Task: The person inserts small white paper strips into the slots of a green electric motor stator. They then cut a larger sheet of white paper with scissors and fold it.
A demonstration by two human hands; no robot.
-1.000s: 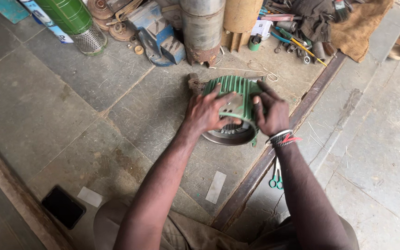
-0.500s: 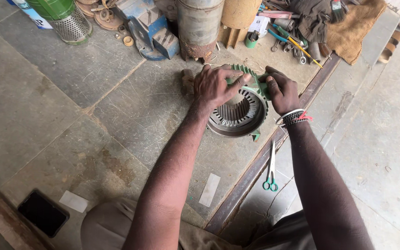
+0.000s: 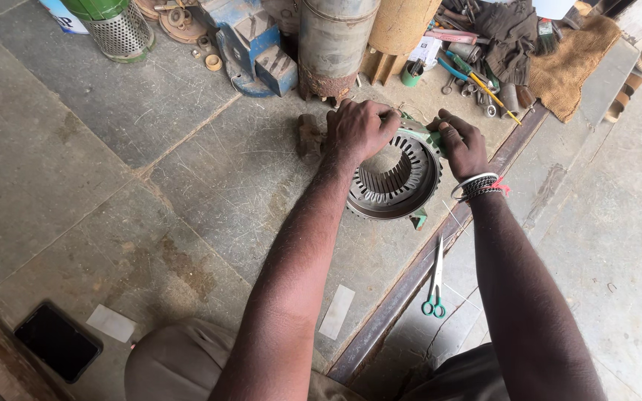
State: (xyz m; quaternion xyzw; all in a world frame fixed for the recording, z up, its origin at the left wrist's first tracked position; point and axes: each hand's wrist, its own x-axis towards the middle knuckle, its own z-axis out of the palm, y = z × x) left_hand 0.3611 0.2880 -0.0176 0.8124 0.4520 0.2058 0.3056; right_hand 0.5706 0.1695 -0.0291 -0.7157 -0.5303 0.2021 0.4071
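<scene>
A green motor housing with a slotted steel stator core (image 3: 395,182) lies on the concrete floor, its round opening tipped toward me. My left hand (image 3: 360,130) grips its far left rim, fingers curled over the edge. On the right side, my right hand (image 3: 461,145) clasps the green casing; bangles and a red thread sit on that wrist. A small rusty metal block (image 3: 308,135) rests just left of my left hand.
Green-handled scissors (image 3: 435,282) lie by a metal floor rail (image 3: 425,271). Behind the housing stand a steel cylinder (image 3: 334,44), a blue vise-like part (image 3: 250,48), a mesh can (image 3: 117,30) and scattered tools (image 3: 477,74). A dark phone (image 3: 57,341) and paper strips (image 3: 336,312) lie near my knee.
The housing has been tipped from standing on its side, ribs up, to lying with its slotted bore facing up. Both hands stayed on it and shifted to its far rim.
</scene>
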